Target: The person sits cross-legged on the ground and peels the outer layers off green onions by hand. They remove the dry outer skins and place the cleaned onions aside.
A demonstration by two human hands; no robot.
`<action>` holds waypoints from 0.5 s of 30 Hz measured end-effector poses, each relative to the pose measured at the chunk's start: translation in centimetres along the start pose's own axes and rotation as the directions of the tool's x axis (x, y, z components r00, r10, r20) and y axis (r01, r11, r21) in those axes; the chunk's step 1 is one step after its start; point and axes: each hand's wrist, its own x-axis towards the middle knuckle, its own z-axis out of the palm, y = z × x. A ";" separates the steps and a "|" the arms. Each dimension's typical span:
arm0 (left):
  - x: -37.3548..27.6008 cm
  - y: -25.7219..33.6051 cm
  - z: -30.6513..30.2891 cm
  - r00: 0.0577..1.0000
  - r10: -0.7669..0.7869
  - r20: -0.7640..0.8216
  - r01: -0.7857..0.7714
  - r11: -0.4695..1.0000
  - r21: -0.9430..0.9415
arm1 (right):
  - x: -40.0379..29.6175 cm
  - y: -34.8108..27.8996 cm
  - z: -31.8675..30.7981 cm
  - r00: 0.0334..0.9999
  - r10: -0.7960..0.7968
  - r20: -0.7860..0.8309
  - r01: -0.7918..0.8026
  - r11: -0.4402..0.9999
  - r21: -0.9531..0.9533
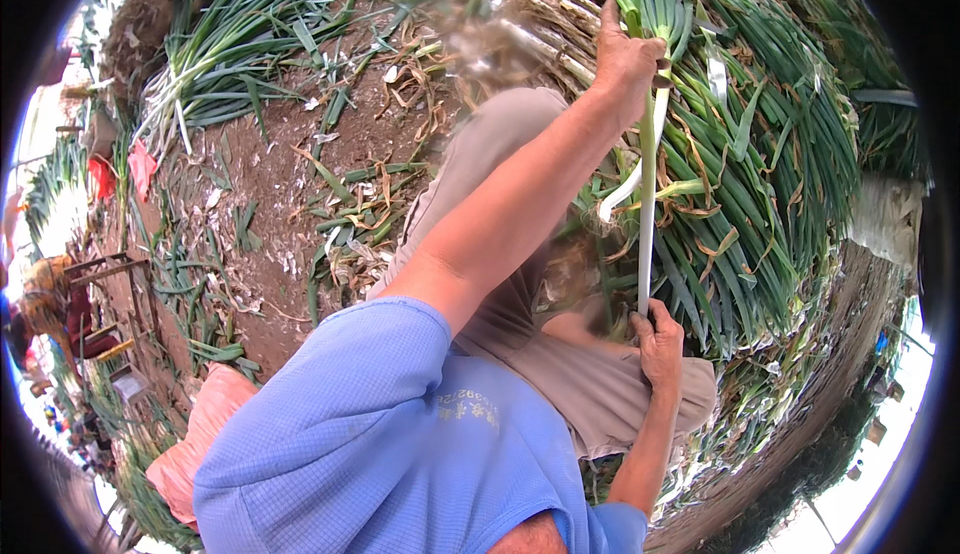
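My left hand (628, 59) grips long green onions around the place where the pale stalks pass into green leaves. One straight stalk (646, 231) runs down from it to my right hand (661, 336), whose thumb and fingers pinch its white lower end. A second onion in the left hand has a curved white base (624, 195) with roots showing, hanging free of the right hand. Just right of both hands lies a large heap of green onions (765, 156) with some dry, brown leaves. My bent legs (495, 149) in tan trousers are below the left forearm.
Loose onions (217, 66) lie on the soil at upper left. Peeled leaves (360, 216) litter the brown ground (262, 164). A pink sack (206, 434) rests by my left side. Further left are red plastic pieces (141, 168) and a frame (112, 276), possibly a stool.
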 end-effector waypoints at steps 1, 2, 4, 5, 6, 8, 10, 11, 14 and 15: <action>0.0 0.1 0.1 1.000 -0.022 -0.021 0.023 1.000 0.014 | 0.2 0.0 0.0 1.000 -0.001 -0.011 0.001 1.000 -0.019; 0.1 0.3 0.1 0.998 0.009 -0.067 -0.009 1.000 0.012 | 0.9 0.8 0.2 1.000 -0.022 -0.015 0.021 0.998 -0.066; 0.6 0.6 -0.6 0.969 0.248 0.007 -0.248 0.968 -0.024 | 2.1 -0.3 0.3 0.999 -0.040 -0.030 0.038 0.997 -0.065; 0.4 1.5 -1.0 0.989 0.127 0.081 -0.111 0.978 -0.175 | 2.7 -0.5 0.5 0.994 -0.089 -0.063 0.085 0.994 -0.068; 0.4 2.6 -0.5 0.971 0.238 0.013 -0.235 0.964 -0.125 | 3.6 -0.9 0.7 0.987 -0.134 -0.085 0.130 0.990 -0.052; -0.8 5.4 -0.9 0.951 0.292 0.102 -0.281 0.953 -0.110 | 5.7 -2.3 1.1 0.979 -0.169 -0.117 0.165 0.985 -0.043; -0.4 7.2 -2.3 0.843 0.519 0.142 -0.498 0.852 -0.159 | 8.8 -3.7 2.2 0.953 -0.276 -0.128 0.275 0.961 -0.020; 0.0 7.2 -2.7 0.851 0.523 0.040 -0.519 0.851 -0.085 | 10.3 -4.3 2.7 0.951 -0.284 -0.123 0.283 0.959 -0.026; -0.5 8.1 -2.6 0.778 0.614 -0.136 -0.595 0.789 0.155 | 15.5 -5.4 5.6 0.925 -0.333 -0.183 0.348 0.935 0.061; -0.1 8.1 -2.9 0.738 0.655 -0.163 -0.626 0.754 0.199 | 17.5 -5.3 6.9 0.891 -0.396 -0.222 0.407 0.913 0.006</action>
